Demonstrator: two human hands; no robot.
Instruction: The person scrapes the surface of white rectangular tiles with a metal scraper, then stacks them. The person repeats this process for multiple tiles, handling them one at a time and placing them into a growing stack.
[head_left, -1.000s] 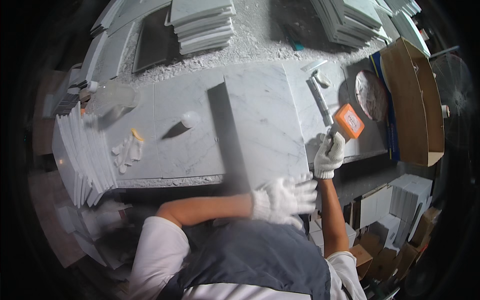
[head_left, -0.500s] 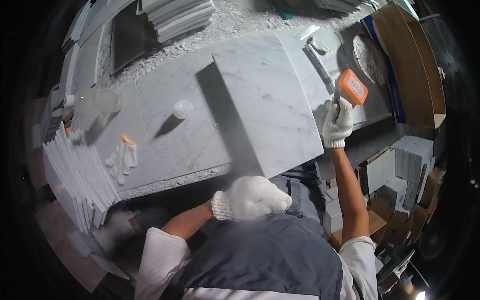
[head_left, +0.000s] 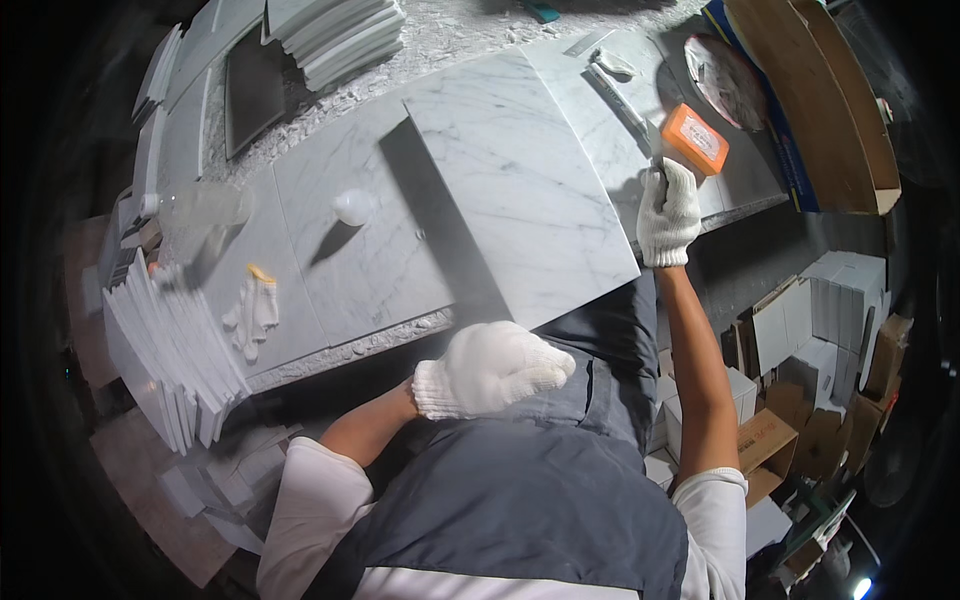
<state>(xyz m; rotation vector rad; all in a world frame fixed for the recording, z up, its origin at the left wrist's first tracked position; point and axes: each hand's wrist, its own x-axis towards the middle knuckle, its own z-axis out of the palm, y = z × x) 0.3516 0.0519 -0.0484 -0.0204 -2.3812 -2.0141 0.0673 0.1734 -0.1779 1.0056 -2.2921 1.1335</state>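
Note:
A white marble slab (head_left: pixel 520 185) lies tilted on the marble worktop (head_left: pixel 330 260), its near corner sticking out over the table's front edge. My left hand (head_left: pixel 492 368), in a white knit glove, is curled shut at that near edge, gripping the slab's rim. My right hand (head_left: pixel 668 212), also gloved, is closed around the handle of a tool with an orange block head (head_left: pixel 695 140), held at the slab's right side above the worktop.
A loose white glove (head_left: pixel 252 312) and a small white round object (head_left: pixel 352 206) lie on the worktop. Stacked tiles (head_left: pixel 335 35) sit at the back, more tiles (head_left: pixel 165 350) lean at the left. A wooden tray (head_left: pixel 815 100) and cardboard boxes (head_left: pixel 820 330) stand at right.
The view has swung so the worktop sits higher and more tilted. My left hand slid down along the slab's near edge. My right hand with the orange tool stays at the slab's right side.

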